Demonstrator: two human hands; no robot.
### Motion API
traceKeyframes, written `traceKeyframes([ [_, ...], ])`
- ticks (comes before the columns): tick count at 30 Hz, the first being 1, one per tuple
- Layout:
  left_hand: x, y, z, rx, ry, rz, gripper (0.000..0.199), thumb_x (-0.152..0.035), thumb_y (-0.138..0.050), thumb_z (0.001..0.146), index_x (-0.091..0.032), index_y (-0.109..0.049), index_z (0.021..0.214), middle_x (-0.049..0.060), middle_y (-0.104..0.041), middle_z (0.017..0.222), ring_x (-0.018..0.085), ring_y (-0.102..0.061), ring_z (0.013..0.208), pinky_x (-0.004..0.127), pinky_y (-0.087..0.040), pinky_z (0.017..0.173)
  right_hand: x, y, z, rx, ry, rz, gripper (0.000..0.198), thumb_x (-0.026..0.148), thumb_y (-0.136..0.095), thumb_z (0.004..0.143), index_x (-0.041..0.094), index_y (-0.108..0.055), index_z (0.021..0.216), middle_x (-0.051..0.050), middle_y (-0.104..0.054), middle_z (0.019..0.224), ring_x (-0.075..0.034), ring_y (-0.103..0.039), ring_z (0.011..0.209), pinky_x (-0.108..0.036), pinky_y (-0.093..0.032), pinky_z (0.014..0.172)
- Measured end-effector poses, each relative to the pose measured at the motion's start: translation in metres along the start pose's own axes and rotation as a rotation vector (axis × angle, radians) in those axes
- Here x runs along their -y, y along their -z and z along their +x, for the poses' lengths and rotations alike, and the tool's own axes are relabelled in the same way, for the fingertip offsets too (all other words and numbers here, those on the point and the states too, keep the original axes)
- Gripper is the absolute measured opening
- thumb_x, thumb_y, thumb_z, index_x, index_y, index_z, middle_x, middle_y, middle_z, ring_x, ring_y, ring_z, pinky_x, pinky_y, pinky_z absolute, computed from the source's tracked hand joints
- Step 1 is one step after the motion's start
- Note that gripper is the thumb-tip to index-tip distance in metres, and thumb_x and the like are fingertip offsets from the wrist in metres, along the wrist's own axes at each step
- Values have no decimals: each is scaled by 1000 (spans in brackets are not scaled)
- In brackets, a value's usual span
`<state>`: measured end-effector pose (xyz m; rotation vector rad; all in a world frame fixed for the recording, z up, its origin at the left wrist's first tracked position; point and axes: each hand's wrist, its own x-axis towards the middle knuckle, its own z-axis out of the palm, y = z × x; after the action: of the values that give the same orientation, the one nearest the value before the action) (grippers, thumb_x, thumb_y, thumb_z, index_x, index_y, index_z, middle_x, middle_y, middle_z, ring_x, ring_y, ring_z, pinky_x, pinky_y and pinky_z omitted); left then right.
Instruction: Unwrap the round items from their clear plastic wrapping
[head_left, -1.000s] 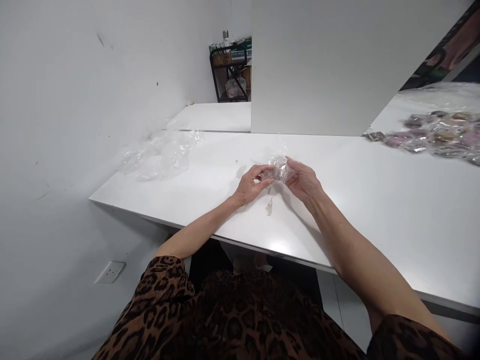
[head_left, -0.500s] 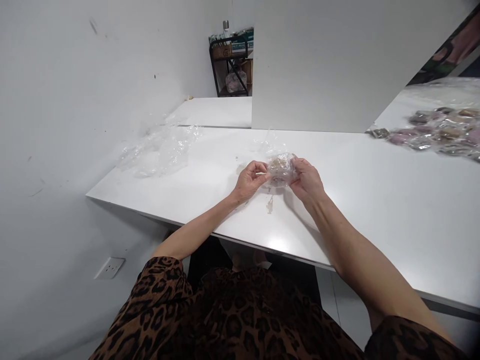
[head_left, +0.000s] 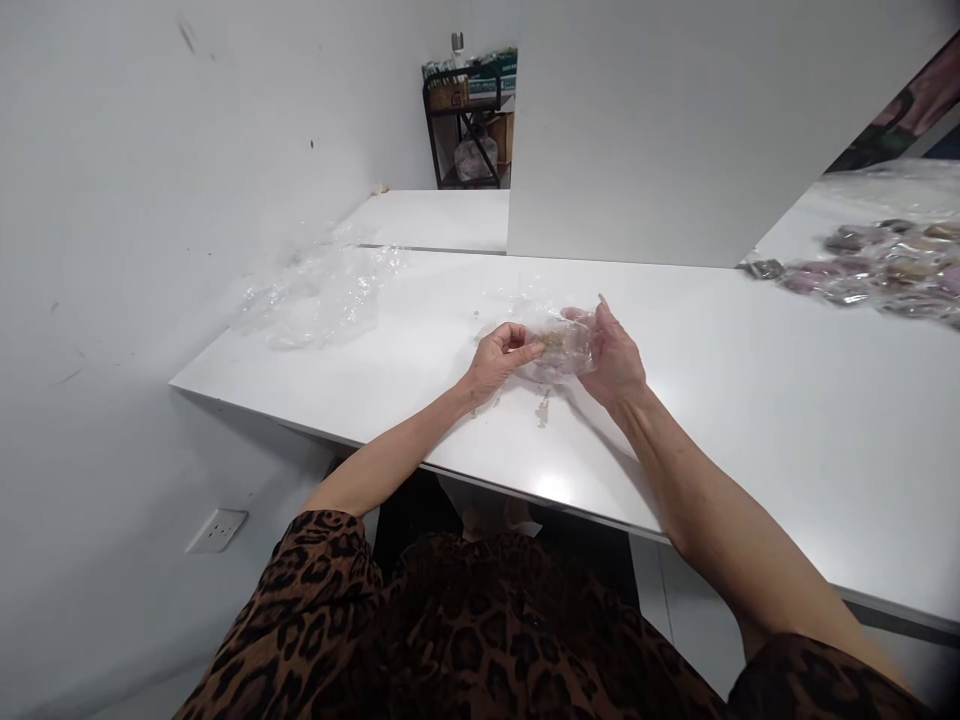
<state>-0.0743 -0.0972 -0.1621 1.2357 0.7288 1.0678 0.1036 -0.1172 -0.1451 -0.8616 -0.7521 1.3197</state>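
Note:
A crinkled clear plastic bag (head_left: 574, 342) with something yellowish-brown inside is between my two hands, low over the white table. My left hand (head_left: 501, 358) pinches its left side between thumb and fingers. At its right side, my right hand (head_left: 615, 355) curls around the plastic, with the fingers partly seen through the film. The bag's contents are blurred by the shiny film, so their exact kind cannot be made out.
Loose clear plastic film (head_left: 322, 300) lies on the left of the white table (head_left: 750, 420). Several wrapped items in pink, brown and grey (head_left: 892, 265) lie at the right. An upright white panel (head_left: 637, 130) stands behind, and a black shelf rack (head_left: 461, 115) holds boxes farther back.
My right hand's fingers have spread and lifted a little on the bag. The yellowish-brown contents now show closer to my left thumb, and the plastic looks looser.

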Motion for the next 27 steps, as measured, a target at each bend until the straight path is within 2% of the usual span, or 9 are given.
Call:
traceKeyframes([
  [3,2,1,0,36,-48,42,46,-46,-90,72,-17,-63,94,-1,-65,91,11,-60,83,31,-48,84,6,2,0,46,-78,-10,56,74,-86,62,22,-71,78,-4,-71,75,-25,-71,81,-37,-56,65],
  [5,3,2,-1,51,-103,122,41,-46,-88,76,-18,-63,94,0,-66,93,12,-62,84,31,-49,83,10,2,-1,54,-110,-64,46,57,-95,59,21,-71,75,-3,-71,73,-22,-70,74,-33,-54,61],
  [8,5,2,-3,89,-281,304,31,-42,-83,83,-19,-64,93,4,-71,102,16,-66,98,36,-51,90,14,5,2,-36,-111,-70,34,30,-98,58,18,-69,71,0,-69,68,-13,-63,62,-25,-50,54],
  [10,6,2,-5,136,-429,429,23,-38,-79,87,-20,-65,94,7,-73,111,20,-67,109,41,-51,97,17,10,8,-139,-67,28,28,25,-94,67,18,-67,71,1,-69,67,-11,-63,60,-23,-53,55],
  [14,2,3,-12,360,-616,750,6,-17,-70,87,-21,-66,91,9,-75,122,24,-66,120,50,-48,107,25,31,27,-327,69,299,22,24,-79,87,20,-61,75,5,-68,68,-10,-67,61,-24,-60,61],
  [18,0,4,-17,572,-569,901,10,-15,-62,88,-21,-68,95,8,-75,127,25,-68,118,50,-46,109,31,46,39,-369,137,451,21,20,-70,95,21,-61,76,6,-68,70,-9,-69,62,-23,-62,61],
  [21,5,0,-15,317,-547,783,18,-35,-55,101,-20,-65,105,11,-73,116,21,-69,106,41,-54,95,33,40,36,-321,149,459,18,18,-69,96,21,-64,79,5,-70,74,-9,-70,66,-24,-63,63],
  [24,13,-10,-11,23,-537,761,40,-60,-60,98,-20,-61,105,9,-66,108,17,-62,87,34,-56,78,32,24,25,-231,159,443,16,19,-70,95,22,-66,80,5,-72,76,-10,-72,70,-25,-64,68],
  [27,17,-22,-8,15,-558,843,64,-71,-72,84,-20,-59,121,11,-60,118,19,-61,95,36,-58,80,30,12,16,-146,153,422,14,22,-73,94,22,-66,82,4,-73,77,-10,-73,72,-26,-65,70],
])
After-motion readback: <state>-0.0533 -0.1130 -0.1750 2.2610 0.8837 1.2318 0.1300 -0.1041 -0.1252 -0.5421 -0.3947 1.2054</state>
